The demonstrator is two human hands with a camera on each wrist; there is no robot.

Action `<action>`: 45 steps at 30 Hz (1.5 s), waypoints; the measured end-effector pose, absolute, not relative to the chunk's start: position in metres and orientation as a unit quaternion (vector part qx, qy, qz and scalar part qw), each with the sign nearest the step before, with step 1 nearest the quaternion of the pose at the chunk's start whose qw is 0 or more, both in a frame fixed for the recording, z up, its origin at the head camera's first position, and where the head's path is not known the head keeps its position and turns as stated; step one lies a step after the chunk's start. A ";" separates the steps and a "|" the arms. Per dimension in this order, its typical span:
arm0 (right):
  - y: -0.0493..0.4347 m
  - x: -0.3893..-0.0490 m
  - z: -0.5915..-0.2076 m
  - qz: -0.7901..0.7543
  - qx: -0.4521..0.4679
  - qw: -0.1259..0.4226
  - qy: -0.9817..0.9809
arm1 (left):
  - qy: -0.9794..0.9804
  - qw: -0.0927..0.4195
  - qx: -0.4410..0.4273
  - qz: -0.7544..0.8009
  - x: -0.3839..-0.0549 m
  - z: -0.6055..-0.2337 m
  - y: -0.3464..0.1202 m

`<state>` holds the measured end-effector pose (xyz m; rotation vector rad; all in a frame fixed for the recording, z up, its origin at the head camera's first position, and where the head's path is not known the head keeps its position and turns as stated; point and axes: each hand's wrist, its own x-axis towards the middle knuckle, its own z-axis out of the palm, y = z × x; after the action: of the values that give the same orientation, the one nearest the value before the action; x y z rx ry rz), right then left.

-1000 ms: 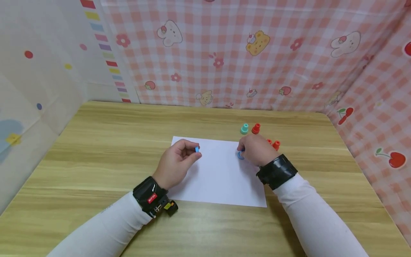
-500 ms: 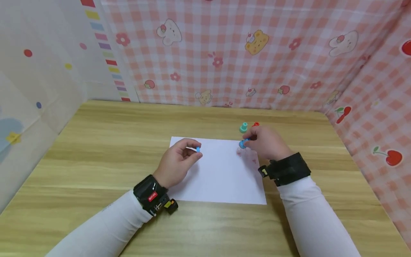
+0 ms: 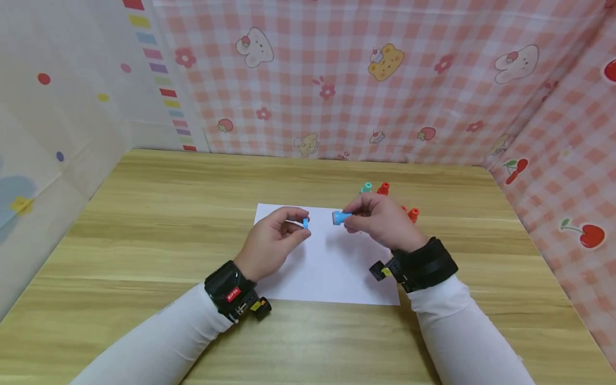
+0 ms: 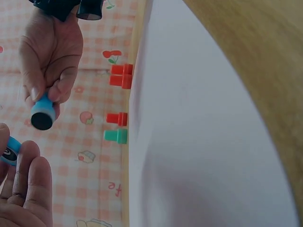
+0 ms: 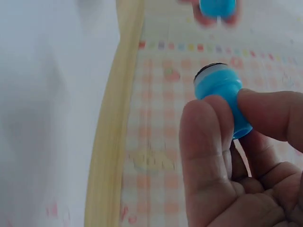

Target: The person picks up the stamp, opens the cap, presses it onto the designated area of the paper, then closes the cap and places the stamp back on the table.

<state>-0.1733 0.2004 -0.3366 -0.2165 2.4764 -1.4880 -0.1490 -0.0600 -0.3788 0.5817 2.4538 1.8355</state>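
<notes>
Between the thumb and fingertips of my left hand [image 3: 269, 240] is a small blue stamp cap [image 3: 305, 223], held over the white paper. My right hand [image 3: 387, 222] pinches a blue stamp [image 3: 339, 217] by its narrow handle, lying sideways above the paper. Its dark round face points toward the cap, with a gap between them. The right wrist view shows the stamp [image 5: 220, 87] close up, dark face at the top, and the blurred cap [image 5: 217, 6] beyond it. In the left wrist view the stamp's black face [image 4: 41, 120] is plain to see.
Behind my right hand stand a teal stamp [image 3: 367, 187] and several red stamps [image 3: 383, 188], partly hidden. The white paper [image 3: 332, 278] lies on the wooden table [image 3: 192, 187], with faint pinkish marks near its right side. Patterned cloth [image 3: 289, 96] hangs behind and beside the table.
My right hand has lifted the blue stamp off the paper, turned it sideways and brought it left toward the cap. My left hand, still holding the cap, has shifted slightly right.
</notes>
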 end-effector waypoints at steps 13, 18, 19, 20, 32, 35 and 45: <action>0.176 -0.160 -0.337 -0.555 -0.134 0.157 0.806 | 0.795 0.053 0.173 0.578 -0.145 -0.376 -0.054; 0.175 -0.159 -0.339 -0.551 -0.134 0.158 0.809 | 0.792 0.061 0.180 0.580 -0.145 -0.377 -0.054; 0.175 -0.159 -0.339 -0.549 -0.135 0.157 0.809 | 0.793 0.061 0.180 0.580 -0.145 -0.377 -0.054; 0.174 -0.159 -0.339 -0.549 -0.136 0.156 0.810 | 0.792 0.060 0.179 0.580 -0.145 -0.377 -0.054; 0.172 -0.158 -0.339 -0.545 -0.131 0.172 0.810 | 0.793 0.060 0.178 0.580 -0.144 -0.377 -0.053; 0.172 -0.158 -0.339 -0.538 -0.130 0.171 0.815 | 0.793 0.048 0.186 0.578 -0.143 -0.376 -0.053; 0.168 -0.155 -0.341 -0.529 -0.143 0.143 0.824 | 0.791 0.009 0.208 0.575 -0.141 -0.375 -0.054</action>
<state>-0.1546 0.1677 -0.3411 -0.4135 2.3776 -1.5252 -0.1414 -0.0538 -0.3750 0.6497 2.4704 1.7964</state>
